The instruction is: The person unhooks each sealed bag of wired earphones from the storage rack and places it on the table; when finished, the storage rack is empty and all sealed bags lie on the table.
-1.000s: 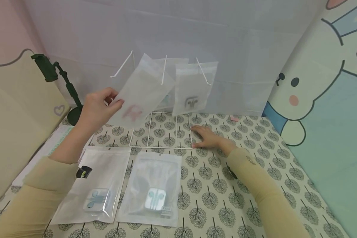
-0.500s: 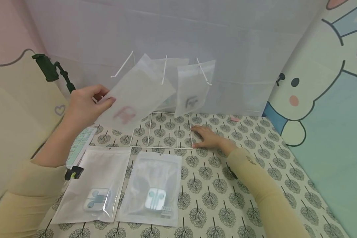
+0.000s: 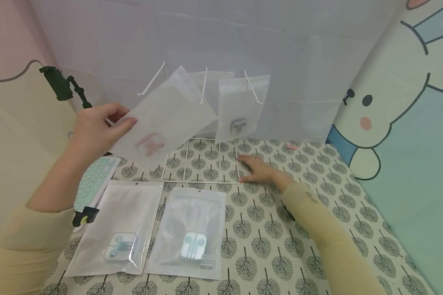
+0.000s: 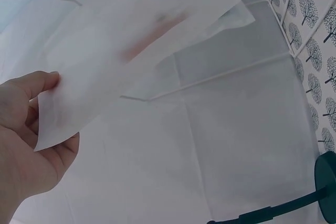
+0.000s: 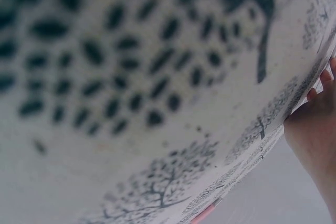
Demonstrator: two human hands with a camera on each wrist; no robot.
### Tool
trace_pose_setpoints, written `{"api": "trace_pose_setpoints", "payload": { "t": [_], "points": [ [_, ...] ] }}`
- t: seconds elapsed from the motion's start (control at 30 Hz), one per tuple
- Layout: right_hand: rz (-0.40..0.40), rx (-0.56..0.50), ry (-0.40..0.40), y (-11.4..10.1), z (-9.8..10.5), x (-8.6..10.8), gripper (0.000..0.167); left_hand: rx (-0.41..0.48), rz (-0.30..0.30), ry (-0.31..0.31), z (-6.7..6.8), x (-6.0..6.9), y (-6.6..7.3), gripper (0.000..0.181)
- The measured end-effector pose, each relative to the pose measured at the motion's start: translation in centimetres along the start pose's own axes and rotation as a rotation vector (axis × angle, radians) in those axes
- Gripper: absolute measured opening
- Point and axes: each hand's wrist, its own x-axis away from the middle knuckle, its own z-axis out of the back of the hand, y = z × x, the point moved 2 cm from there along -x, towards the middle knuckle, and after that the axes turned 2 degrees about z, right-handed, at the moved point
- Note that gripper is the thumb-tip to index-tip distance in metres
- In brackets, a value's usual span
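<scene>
My left hand pinches the lower left edge of a frosted zip bag between thumb and fingers. Tilted to the left, the bag shows a blurred pinkish-red thing inside. The middle hook of a white wire rack crosses over its top edge. Behind it, another frosted bag is mostly hidden. A third bag, with a dark earphone-shaped item inside, hangs at the right hook. At the right side of the rack's base, my right hand rests with fingertips and thumb touching the wire.
Two zip bags with boxed earphones, a left one and a right one, lie in front of the rack. A pale green keyboard and a dark green stand are at left. The left hook holds nothing.
My left hand has moved left and slightly down, swinging the bag's lower end left with it. The right-hand bag has swayed a little. My right hand has stayed at the rack's base.
</scene>
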Motion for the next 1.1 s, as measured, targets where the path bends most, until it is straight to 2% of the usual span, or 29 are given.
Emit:
{"api": "trace_pose_setpoints", "payload": {
  "t": [0.23, 0.47, 0.67, 0.87, 1.1],
  "points": [
    [0.004, -0.005, 0.002, -0.1, 0.2, 0.1, 0.092, -0.028, -0.059, 0.027, 0.7, 0.7, 0.6, 0.012],
    [0.009, -0.006, 0.001, -0.2, 0.2, 0.1, 0.091, -0.037, -0.094, 0.022, 1.4, 1.3, 1.2, 0.011],
    [0.016, 0.006, 0.004, -0.3, 0.2, 0.1, 0.090, -0.049, -0.101, 0.026, 2.1, 2.0, 2.0, 0.009],
    [0.021, 0.008, 0.008, -0.3, 0.2, 0.1, 0.089, -0.018, -0.107, 0.028, 2.3, 2.7, 2.2, 0.008],
    [0.021, -0.002, 0.012, -0.5, 0.3, 0.2, 0.089, -0.026, -0.182, 0.059, 2.3, 3.3, 2.7, 0.007]
  ]
}}
